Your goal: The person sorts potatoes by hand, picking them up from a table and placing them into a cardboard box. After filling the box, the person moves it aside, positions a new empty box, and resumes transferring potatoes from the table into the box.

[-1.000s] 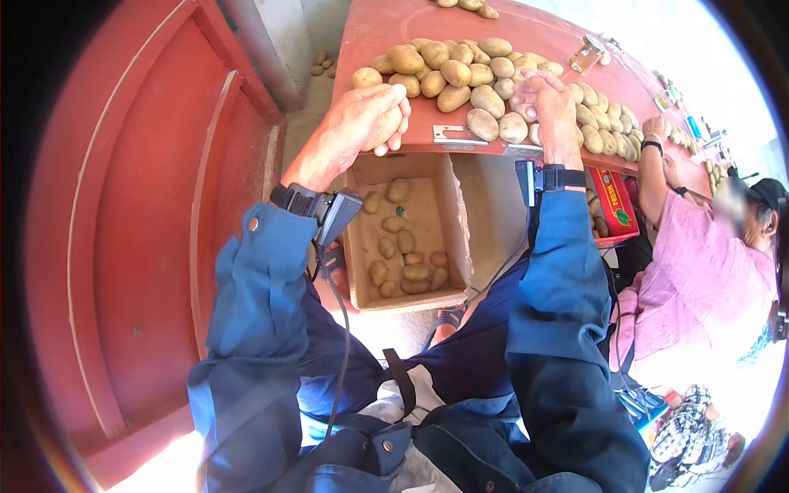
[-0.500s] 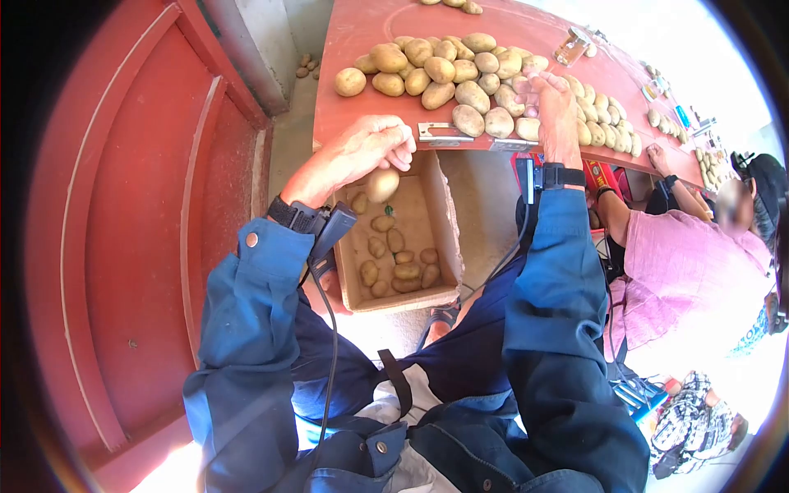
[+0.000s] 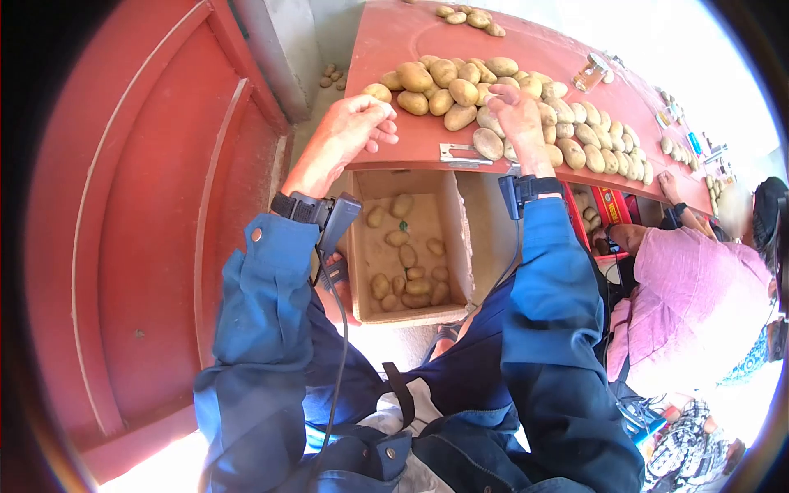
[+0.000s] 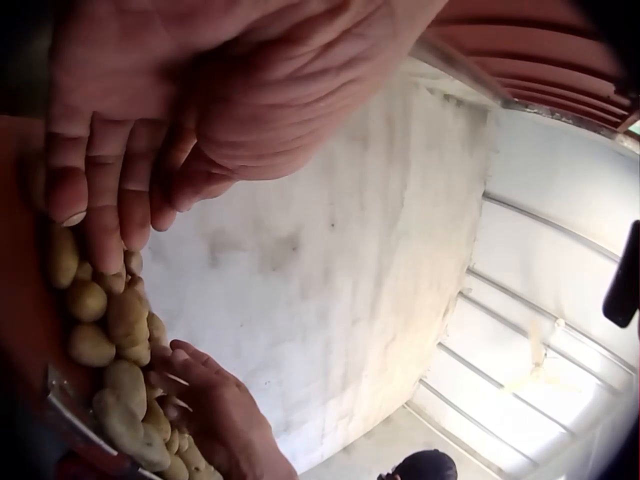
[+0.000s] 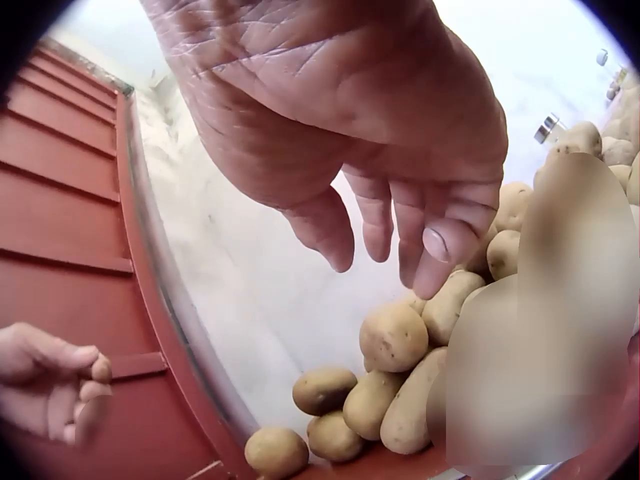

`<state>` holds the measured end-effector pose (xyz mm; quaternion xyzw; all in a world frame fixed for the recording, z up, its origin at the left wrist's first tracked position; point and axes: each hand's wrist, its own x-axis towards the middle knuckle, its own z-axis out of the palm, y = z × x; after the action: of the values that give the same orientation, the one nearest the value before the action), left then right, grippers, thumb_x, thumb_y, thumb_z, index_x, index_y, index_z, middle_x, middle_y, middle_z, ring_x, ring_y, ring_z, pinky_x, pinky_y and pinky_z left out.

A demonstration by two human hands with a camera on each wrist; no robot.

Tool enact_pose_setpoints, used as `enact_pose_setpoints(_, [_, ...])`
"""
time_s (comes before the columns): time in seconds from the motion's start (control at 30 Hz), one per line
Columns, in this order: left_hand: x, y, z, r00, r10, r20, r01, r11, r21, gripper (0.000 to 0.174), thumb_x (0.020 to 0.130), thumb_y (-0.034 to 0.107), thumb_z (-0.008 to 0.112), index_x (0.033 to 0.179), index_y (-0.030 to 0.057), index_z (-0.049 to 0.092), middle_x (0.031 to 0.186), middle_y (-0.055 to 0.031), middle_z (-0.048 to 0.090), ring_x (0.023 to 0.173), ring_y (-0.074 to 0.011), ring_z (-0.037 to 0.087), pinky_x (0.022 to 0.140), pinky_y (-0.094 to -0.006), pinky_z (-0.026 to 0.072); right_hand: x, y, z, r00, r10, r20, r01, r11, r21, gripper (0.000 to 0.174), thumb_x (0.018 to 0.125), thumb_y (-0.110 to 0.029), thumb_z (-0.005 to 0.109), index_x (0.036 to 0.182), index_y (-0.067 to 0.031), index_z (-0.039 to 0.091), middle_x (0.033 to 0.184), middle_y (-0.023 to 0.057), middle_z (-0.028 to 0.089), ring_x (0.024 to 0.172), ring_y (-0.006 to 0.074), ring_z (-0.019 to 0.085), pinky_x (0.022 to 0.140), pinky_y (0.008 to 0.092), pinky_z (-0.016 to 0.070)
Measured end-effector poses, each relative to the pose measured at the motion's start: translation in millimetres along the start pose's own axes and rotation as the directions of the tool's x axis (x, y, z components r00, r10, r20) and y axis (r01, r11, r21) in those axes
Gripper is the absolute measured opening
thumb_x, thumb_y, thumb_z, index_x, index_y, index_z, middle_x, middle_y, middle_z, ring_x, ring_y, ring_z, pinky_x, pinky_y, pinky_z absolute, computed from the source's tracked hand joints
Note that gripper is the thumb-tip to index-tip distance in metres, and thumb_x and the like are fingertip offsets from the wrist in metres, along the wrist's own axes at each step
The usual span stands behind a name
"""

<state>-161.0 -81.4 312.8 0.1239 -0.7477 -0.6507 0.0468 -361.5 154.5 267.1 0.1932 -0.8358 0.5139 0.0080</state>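
Potatoes lie heaped on the red table (image 3: 394, 49) in the head view. My left hand (image 3: 349, 131) is at the table's near left edge, empty, fingers loosely bent, close to the leftmost potato (image 3: 377, 92). In the left wrist view the left hand (image 4: 220, 100) shows its palm with nothing in it. My right hand (image 3: 519, 119) is over the right part of the heap, and in the right wrist view its fingers (image 5: 375, 220) hang relaxed above potatoes (image 5: 393, 337), holding none. Below the table edge stands a cardboard box (image 3: 466, 246) with several potatoes inside.
A metal latch (image 3: 465, 154) sits on the table's near edge. A glass jar (image 3: 590, 72) stands behind the heap. To the right, a person in a pink shirt (image 3: 678, 287) reaches toward a red box (image 3: 612, 205). A red door (image 3: 156, 205) is on the left.
The potato under my left hand has left it, and one more lies in the cardboard box. The left hand rose slightly toward the table; the right hand shifted left over the heap.
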Motion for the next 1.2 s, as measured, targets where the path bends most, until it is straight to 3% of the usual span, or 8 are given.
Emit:
enact_pose_setpoints(0.23, [7, -2, -38, 0.985, 0.026, -0.17, -0.058, 0.981, -0.186, 0.026, 0.105, 0.027, 0.058, 0.113, 0.0029, 0.066, 0.105, -0.0069, 0.069, 0.098, -0.0181, 0.071, 0.077, -0.0284, 0.0526, 10, -5, 40, 0.988, -0.128, -0.088, 0.088, 0.927, -0.365, 0.051, 0.088, -0.027, 0.072, 0.135, -0.0113, 0.064, 0.136, 0.0149, 0.064, 0.128, 0.0331, 0.059, 0.105, 0.0457, 0.0477])
enact_pose_setpoints(0.57, [0, 1, -51, 0.977, 0.102, -0.186, -0.152, 0.948, -0.278, 0.028, 0.106, 0.026, 0.057, 0.116, 0.0012, 0.065, 0.108, -0.0092, 0.07, 0.101, -0.02, 0.071, 0.08, -0.0293, 0.0534, 8, -12, 67, 0.984, -0.148, -0.1, 0.055, 0.785, -0.617, 0.048, 0.086, -0.022, 0.075, 0.132, -0.0171, 0.064, 0.126, 0.0102, 0.061, 0.123, 0.031, 0.056, 0.1, 0.0458, 0.0506])
enact_pose_setpoints(0.8, [4, -2, -60, 0.971, 0.14, -0.191, -0.193, 0.937, -0.292, 0.028, 0.106, 0.028, 0.057, 0.116, 0.0026, 0.066, 0.109, -0.0079, 0.07, 0.104, -0.0203, 0.071, 0.082, -0.0303, 0.0522, 27, 5, 57, 0.967, -0.239, -0.092, 0.238, 0.971, -0.021, 0.058, 0.084, -0.028, 0.074, 0.131, 0.0048, 0.064, 0.12, 0.0268, 0.071, 0.114, 0.0339, 0.069, 0.099, 0.0379, 0.0511])
enact_pose_setpoints(0.9, [7, -9, -65, 0.966, 0.176, -0.19, -0.231, 0.918, -0.323, 0.026, 0.105, 0.026, 0.058, 0.112, 0.0031, 0.067, 0.108, -0.0085, 0.071, 0.104, -0.0197, 0.071, 0.081, -0.0299, 0.0523, 5, -33, 43, 0.997, -0.061, 0.049, 0.052, 0.983, 0.175, 0.051, 0.086, -0.021, 0.071, 0.133, -0.0007, 0.066, 0.112, 0.0107, 0.073, 0.098, 0.0189, 0.068, 0.086, 0.0313, 0.0538])
enact_pose_setpoints(1.03, [-5, 4, -63, 0.962, 0.183, -0.203, -0.246, 0.903, -0.352, 0.021, 0.107, 0.024, 0.057, 0.103, 0.0056, 0.066, 0.097, -0.0044, 0.07, 0.094, -0.0169, 0.07, 0.077, -0.0278, 0.0536, -34, -75, 32, 0.939, -0.038, 0.341, -0.053, 0.966, 0.255, 0.047, 0.091, -0.021, 0.064, 0.136, -0.0102, 0.067, 0.101, -0.0038, 0.067, 0.076, 0.0001, 0.046, 0.06, 0.0195, 0.0321])
enact_pose_setpoints(1.13, [-7, 4, -67, 0.963, 0.184, -0.196, -0.245, 0.901, -0.358, 0.021, 0.107, 0.024, 0.057, 0.103, 0.0058, 0.066, 0.096, -0.0046, 0.07, 0.093, -0.0169, 0.07, 0.076, -0.0277, 0.0534, -38, -69, 31, 0.823, -0.063, 0.565, -0.05, 0.982, 0.182, 0.047, 0.09, -0.021, 0.064, 0.136, -0.0108, 0.067, 0.103, -0.0037, 0.067, 0.078, 0.0011, 0.049, 0.061, 0.0192, 0.0336])
enact_pose_setpoints(1.17, [-7, 4, -67, 0.965, 0.167, -0.203, -0.233, 0.902, -0.363, 0.021, 0.107, 0.024, 0.057, 0.103, 0.0059, 0.066, 0.096, -0.0046, 0.07, 0.093, -0.017, 0.07, 0.077, -0.0278, 0.0533, -43, -66, 37, 0.789, -0.136, 0.599, 0.002, 0.976, 0.219, 0.049, 0.089, -0.018, 0.065, 0.137, -0.0084, 0.064, 0.114, 0.0033, 0.071, 0.099, 0.0118, 0.064, 0.084, 0.0271, 0.0501])
enact_pose_setpoints(1.2, [-8, 4, -66, 0.964, 0.161, -0.211, -0.231, 0.902, -0.366, 0.02, 0.107, 0.024, 0.057, 0.103, 0.006, 0.066, 0.096, -0.0046, 0.07, 0.093, -0.017, 0.07, 0.077, -0.0278, 0.0533, -51, -70, 41, 0.745, -0.062, 0.664, -0.044, 0.989, 0.142, 0.05, 0.089, -0.019, 0.066, 0.138, -0.0082, 0.063, 0.117, 0.0047, 0.071, 0.103, 0.0132, 0.064, 0.087, 0.0285, 0.0502])
